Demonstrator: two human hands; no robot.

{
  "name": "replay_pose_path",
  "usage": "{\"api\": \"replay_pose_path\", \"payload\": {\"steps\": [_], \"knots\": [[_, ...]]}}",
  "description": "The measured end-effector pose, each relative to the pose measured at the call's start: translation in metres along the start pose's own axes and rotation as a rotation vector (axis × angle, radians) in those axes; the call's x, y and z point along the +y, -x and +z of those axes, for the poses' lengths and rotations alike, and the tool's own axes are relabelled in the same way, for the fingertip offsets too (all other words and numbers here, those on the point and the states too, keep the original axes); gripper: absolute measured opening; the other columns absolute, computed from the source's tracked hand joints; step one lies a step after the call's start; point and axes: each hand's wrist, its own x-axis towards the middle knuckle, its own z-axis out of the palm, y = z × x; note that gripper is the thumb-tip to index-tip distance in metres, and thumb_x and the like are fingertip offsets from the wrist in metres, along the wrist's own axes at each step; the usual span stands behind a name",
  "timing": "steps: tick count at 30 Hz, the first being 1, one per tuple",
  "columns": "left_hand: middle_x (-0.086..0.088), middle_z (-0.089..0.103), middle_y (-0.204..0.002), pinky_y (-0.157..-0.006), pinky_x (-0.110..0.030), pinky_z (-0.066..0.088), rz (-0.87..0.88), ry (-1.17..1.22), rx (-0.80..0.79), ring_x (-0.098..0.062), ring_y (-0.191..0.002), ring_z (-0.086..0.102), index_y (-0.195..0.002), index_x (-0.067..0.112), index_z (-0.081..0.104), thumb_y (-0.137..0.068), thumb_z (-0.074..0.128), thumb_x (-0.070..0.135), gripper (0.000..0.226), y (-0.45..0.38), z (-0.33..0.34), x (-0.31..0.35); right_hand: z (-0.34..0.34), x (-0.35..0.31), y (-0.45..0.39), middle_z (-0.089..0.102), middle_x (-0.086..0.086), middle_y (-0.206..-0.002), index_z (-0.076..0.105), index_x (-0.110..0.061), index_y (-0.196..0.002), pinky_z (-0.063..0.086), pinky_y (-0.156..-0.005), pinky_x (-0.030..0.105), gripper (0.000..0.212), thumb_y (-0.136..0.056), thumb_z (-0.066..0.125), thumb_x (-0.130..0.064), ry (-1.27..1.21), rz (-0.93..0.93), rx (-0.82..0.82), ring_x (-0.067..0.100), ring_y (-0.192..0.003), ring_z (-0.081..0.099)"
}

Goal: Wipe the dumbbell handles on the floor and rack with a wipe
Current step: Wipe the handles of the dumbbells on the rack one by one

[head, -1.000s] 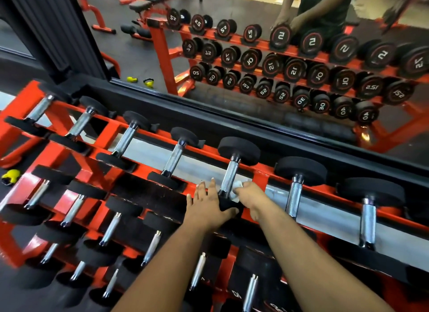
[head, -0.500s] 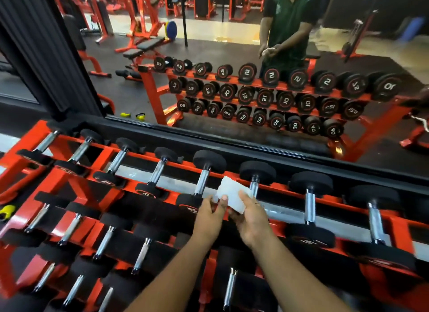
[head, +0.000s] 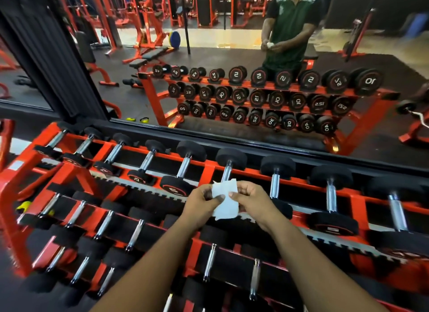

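Observation:
A white wipe (head: 225, 201) is held between both hands above the orange dumbbell rack (head: 357, 199). My left hand (head: 201, 203) pinches its left edge and my right hand (head: 249, 200) pinches its right edge. Just behind the wipe, on the top tier, lies a dumbbell (head: 229, 159) whose chrome handle (head: 225, 173) is partly hidden by the wipe. Several more black-headed dumbbells with chrome handles lie along all the tiers, such as the one (head: 275, 184) to the right.
A wall mirror (head: 232, 63) stands right behind the rack and reflects the rack, a person and gym benches. A yellow object (head: 23, 206) lies on the floor at the left. Lower tiers with dumbbells sit under my forearms.
My right hand came off the dumbbell handle with the wipe. Both hands rose clear of the rack and now hold the wipe spread between them. The view tilted up.

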Motion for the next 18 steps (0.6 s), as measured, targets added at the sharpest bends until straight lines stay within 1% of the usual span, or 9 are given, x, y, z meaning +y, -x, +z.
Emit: {"api": "replay_pose_path", "payload": {"steps": [3, 5, 6, 8, 11, 13, 14, 16, 18], "knots": [[-0.019, 0.075, -0.103, -0.08, -0.046, 0.061, -0.061, 0.14, -0.002, -0.038, -0.098, 0.073, -0.115, 0.005, 0.068, -0.095, 0.069, 0.007, 0.02, 0.011, -0.003, 0.007, -0.002, -0.004, 0.004, 0.077, 0.005, -0.103, 0.071, -0.015, -0.113, 0.062, -0.082, 0.043, 0.02, -0.097, 0.063, -0.006, -0.065, -0.006, -0.003, 0.023, -0.094, 0.075], [-0.025, 0.072, -0.109, -0.085, -0.053, 0.058, -0.106, 0.212, -0.026, -0.041, -0.104, 0.071, -0.118, 0.005, 0.067, -0.097, 0.065, 0.006, 0.02, 0.015, -0.007, 0.007, -0.001, -0.004, 0.006, 0.077, 0.007, -0.102, 0.073, -0.012, -0.107, 0.062, -0.083, 0.042, 0.018, -0.096, 0.063, -0.003, -0.11, -0.016, 0.019, 0.023, -0.094, 0.075], [-0.025, 0.071, -0.112, -0.087, -0.053, 0.058, -0.128, 0.242, -0.034, -0.04, -0.107, 0.07, -0.117, 0.005, 0.068, -0.098, 0.063, 0.005, 0.019, 0.017, -0.009, 0.007, 0.0, -0.003, 0.006, 0.077, 0.006, -0.102, 0.075, -0.013, -0.104, 0.062, -0.084, 0.041, 0.019, -0.095, 0.063, -0.001, -0.098, -0.029, 0.021, 0.022, -0.095, 0.075], [-0.022, 0.071, -0.116, -0.085, -0.046, 0.061, -0.181, 0.318, -0.037, -0.036, -0.11, 0.069, -0.112, 0.007, 0.07, -0.1, 0.056, 0.002, 0.019, 0.017, -0.015, 0.008, 0.003, -0.003, 0.005, 0.077, 0.002, -0.103, 0.078, -0.014, -0.1, 0.061, -0.085, 0.036, 0.023, -0.093, 0.063, 0.002, -0.036, -0.086, 0.007, 0.019, -0.098, 0.074], [-0.017, 0.072, -0.118, -0.079, -0.038, 0.061, -0.275, 0.515, -0.053, -0.035, -0.109, 0.069, -0.117, 0.007, 0.068, -0.104, 0.05, 0.018, 0.025, 0.012, -0.025, 0.012, 0.008, -0.001, 0.001, 0.075, -0.007, -0.107, 0.08, -0.019, -0.095, 0.056, -0.088, 0.024, 0.032, -0.092, 0.06, 0.006, 0.147, -0.242, 0.042, 0.008, -0.105, 0.069], [-0.016, 0.072, -0.111, -0.08, -0.039, 0.061, -0.325, 0.604, -0.047, -0.033, -0.102, 0.068, -0.117, 0.009, 0.067, -0.105, 0.051, 0.034, 0.032, 0.004, -0.032, 0.01, 0.015, 0.001, -0.004, 0.073, -0.011, -0.108, 0.081, -0.021, -0.093, 0.052, -0.087, 0.018, 0.037, -0.092, 0.058, 0.009, 0.249, -0.331, 0.085, 0.004, -0.107, 0.066], [-0.016, 0.072, -0.11, -0.082, -0.04, 0.061, -0.327, 0.604, -0.043, -0.032, -0.1, 0.069, -0.116, 0.01, 0.066, -0.103, 0.056, 0.037, 0.032, 0.0, -0.035, 0.008, 0.017, 0.002, -0.006, 0.073, -0.012, -0.109, 0.082, -0.022, -0.092, 0.051, -0.087, 0.016, 0.039, -0.092, 0.059, 0.009, 0.297, -0.357, 0.1, 0.003, -0.108, 0.065], [-0.017, 0.069, -0.12, -0.086, -0.041, 0.061, -0.297, 0.513, -0.042, -0.029, -0.102, 0.07, -0.12, 0.01, 0.061, -0.096, 0.07, 0.026, 0.03, -0.01, -0.04, 0.0, 0.021, 0.006, -0.014, 0.071, -0.014, -0.11, 0.082, -0.024, -0.088, 0.051, -0.086, 0.016, 0.04, -0.091, 0.059, 0.009, 0.369, -0.367, 0.119, 0.001, -0.108, 0.063], [-0.018, 0.063, -0.123, -0.086, -0.038, 0.062, -0.249, 0.4, -0.062, -0.028, -0.108, 0.069, -0.126, 0.014, 0.058, -0.09, 0.076, 0.008, 0.041, -0.019, -0.047, -0.009, 0.025, 0.008, -0.019, 0.072, -0.014, -0.109, 0.082, -0.023, -0.084, 0.053, -0.087, 0.02, 0.041, -0.091, 0.058, 0.009, 0.394, -0.339, 0.145, 0.0, -0.108, 0.064]]}}
